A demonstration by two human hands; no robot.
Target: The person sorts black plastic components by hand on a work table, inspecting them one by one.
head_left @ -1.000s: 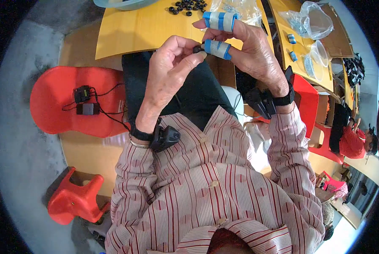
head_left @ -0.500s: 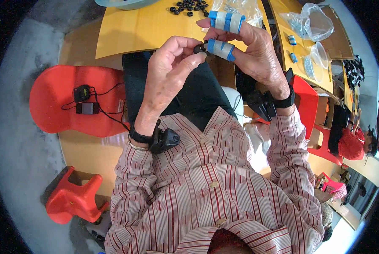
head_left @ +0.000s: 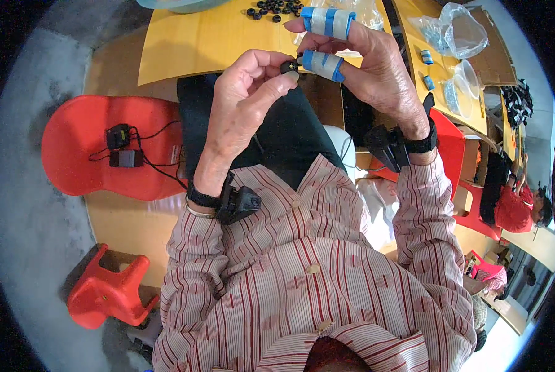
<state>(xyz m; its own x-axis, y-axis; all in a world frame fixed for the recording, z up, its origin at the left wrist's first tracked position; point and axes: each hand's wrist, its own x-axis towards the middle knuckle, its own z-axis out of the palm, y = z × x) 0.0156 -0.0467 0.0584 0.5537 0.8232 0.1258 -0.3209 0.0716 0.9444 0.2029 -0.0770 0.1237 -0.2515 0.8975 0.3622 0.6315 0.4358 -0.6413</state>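
Observation:
Between the thumb and fingertips of my left hand (head_left: 243, 102) is a small black round part (head_left: 288, 66), with a tiny light spot on the face that shows. Just to its right, my right hand (head_left: 376, 71) has its thumb and a finger wrapped in blue and white tape (head_left: 322, 66). Its fingertips come together against the right side of the black part; whatever sits between them is too small to name. Both hands are raised over my dark-covered lap (head_left: 271, 130), at the near edge of the yellow table (head_left: 197, 43).
Several more black round parts (head_left: 277, 8) lie on the table, beside a clear plastic bag (head_left: 361, 13) and a pale bowl (head_left: 184, 5). Tape rings (head_left: 427, 57) and a clear tub (head_left: 467, 79) rest on the right-hand table. A red chair (head_left: 73, 146) holds cabled black devices.
My right hand has shifted slightly, and its fingertips sit a little farther from the left thumb. The black part has turned, showing a light spot on its face.

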